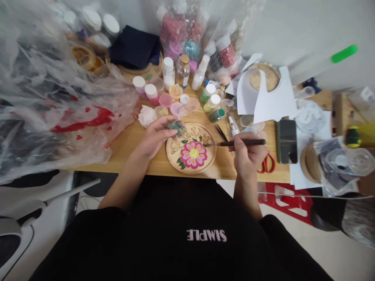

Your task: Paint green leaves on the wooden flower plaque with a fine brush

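Observation:
A round wooden plaque [190, 167] lies at the table's front edge, bearing a pink flower with a yellow centre, green leaves and gold outlines. My left hand [158, 134] grips a small clear cup [179, 126] with green stuff in it, tilted over the plaque's upper left. My right hand [247, 154] is closed round the dark handle of a thin metal spatula [225, 143]. Its tip rests at or just above a leaf at the plaque's right side; whether it touches, I cannot tell. Black tweezers [221, 132] lie close to the spatula.
Small cups and white-capped jars [151, 93] crowd the table behind the plaque. Red-handled scissors [267, 163] and a phone [287, 141] lie to the right. Crumpled plastic [73, 113] covers the left side. Cut white paper [272, 97] and a tape roll [309, 164] stand farther right.

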Motion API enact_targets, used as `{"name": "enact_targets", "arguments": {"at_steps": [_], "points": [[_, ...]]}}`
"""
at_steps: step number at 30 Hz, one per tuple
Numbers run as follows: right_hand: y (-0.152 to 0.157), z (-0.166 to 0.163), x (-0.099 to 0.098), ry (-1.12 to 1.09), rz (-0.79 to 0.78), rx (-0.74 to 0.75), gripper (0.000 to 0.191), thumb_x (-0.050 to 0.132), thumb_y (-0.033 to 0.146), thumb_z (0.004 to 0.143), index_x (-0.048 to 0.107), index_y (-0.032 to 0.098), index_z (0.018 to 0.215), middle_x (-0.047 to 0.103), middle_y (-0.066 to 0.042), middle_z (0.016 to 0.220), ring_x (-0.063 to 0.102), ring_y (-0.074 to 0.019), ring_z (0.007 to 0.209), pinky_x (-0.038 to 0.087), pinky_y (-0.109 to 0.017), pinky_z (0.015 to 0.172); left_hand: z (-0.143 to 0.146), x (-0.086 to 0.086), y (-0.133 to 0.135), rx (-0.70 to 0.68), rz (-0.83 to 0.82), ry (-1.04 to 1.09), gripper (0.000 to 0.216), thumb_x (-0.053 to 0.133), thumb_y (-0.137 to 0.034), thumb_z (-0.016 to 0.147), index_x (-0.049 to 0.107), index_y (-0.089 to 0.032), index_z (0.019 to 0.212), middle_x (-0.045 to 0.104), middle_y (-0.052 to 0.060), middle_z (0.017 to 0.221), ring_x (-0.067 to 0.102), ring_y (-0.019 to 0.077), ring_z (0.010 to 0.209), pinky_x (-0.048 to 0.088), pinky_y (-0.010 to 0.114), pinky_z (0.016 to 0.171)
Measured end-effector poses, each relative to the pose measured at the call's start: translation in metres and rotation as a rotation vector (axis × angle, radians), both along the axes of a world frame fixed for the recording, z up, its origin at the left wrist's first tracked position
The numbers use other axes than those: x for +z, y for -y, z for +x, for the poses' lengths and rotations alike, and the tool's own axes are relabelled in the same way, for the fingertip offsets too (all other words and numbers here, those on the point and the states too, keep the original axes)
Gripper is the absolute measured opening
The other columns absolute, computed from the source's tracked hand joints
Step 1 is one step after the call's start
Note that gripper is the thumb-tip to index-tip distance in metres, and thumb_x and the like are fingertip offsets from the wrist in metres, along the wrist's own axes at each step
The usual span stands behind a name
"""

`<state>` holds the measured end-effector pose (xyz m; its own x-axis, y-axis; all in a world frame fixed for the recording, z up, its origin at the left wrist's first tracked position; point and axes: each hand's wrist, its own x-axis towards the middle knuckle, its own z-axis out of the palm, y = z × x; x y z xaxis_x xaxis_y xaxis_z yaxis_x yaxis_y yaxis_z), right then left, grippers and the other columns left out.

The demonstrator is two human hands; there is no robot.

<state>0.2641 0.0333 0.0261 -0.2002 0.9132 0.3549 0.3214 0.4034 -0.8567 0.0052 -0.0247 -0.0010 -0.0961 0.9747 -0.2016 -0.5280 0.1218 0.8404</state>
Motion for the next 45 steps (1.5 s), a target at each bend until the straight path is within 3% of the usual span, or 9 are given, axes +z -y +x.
{"name": "enact_targets", "arguments": {"at_steps": [21,25,30,34,38,45], "points": [[0.000,-0.003,0.004,0.014,-0.009,-0.021,0.019,0.063,0.034,0.089,0.069,0.023,0.076,0.069,0.002,0.067,0.068,-0.0142,0.060,0.047,-0.028,0.052,0.000,-0.001,0.001,-0.019,0.024,-0.036,0.032,0.080,-0.022,0.071,0.070,-0.021,0.102,0.075,0.003,0.095,0.068,0.0159,0.084,0.053,0.025,0.064],[0.003,-0.012,0.014,-0.130,0.063,-0.049,0.015,0.066,0.028,0.086,0.068,0.022,0.073,0.063,0.004,0.063,0.061,-0.0115,0.050,0.046,-0.027,0.047,0.000,-0.002,0.001,-0.008,0.067,-0.038,0.034,0.085,-0.024,0.069,0.071,-0.021,0.100,0.075,0.004,0.095,0.069,0.0167,0.087,0.054,0.026,0.070],[0.007,-0.032,0.028,-0.457,-0.006,0.011,0.014,0.066,0.030,0.087,0.069,0.022,0.075,0.063,0.004,0.066,0.058,-0.0101,0.045,0.044,-0.025,0.040,0.001,0.000,0.003,0.025,0.178,-0.079,0.043,0.094,-0.027,0.060,0.073,-0.022,0.097,0.072,0.001,0.095,0.067,0.0143,0.084,0.054,0.027,0.077],[0.015,-0.043,0.028,-0.345,-0.091,0.078,0.014,0.065,0.038,0.090,0.068,0.024,0.087,0.068,0.001,0.076,0.066,-0.0131,0.059,0.055,-0.029,0.053,0.001,0.004,0.004,0.011,0.202,-0.114,0.046,0.096,-0.029,0.055,0.074,-0.022,0.096,0.071,0.001,0.093,0.067,0.0134,0.081,0.055,0.024,0.073],[0.019,-0.048,0.024,-0.212,-0.068,0.170,0.010,0.061,0.033,0.094,0.068,0.026,0.095,0.072,0.000,0.086,0.071,-0.0155,0.077,0.059,-0.033,0.068,0.001,0.005,0.004,-0.032,0.241,-0.140,0.044,0.096,-0.025,0.056,0.075,-0.022,0.095,0.070,0.002,0.091,0.066,0.0133,0.079,0.054,0.024,0.071],[0.013,-0.057,0.019,-0.274,-0.183,0.131,0.018,0.063,0.042,0.092,0.065,0.024,0.088,0.070,0.001,0.079,0.069,-0.0137,0.067,0.057,-0.030,0.061,0.000,0.005,0.005,-0.055,0.226,-0.139,0.043,0.095,-0.026,0.058,0.075,-0.022,0.096,0.071,0.002,0.093,0.066,0.0150,0.080,0.054,0.027,0.074]]}}
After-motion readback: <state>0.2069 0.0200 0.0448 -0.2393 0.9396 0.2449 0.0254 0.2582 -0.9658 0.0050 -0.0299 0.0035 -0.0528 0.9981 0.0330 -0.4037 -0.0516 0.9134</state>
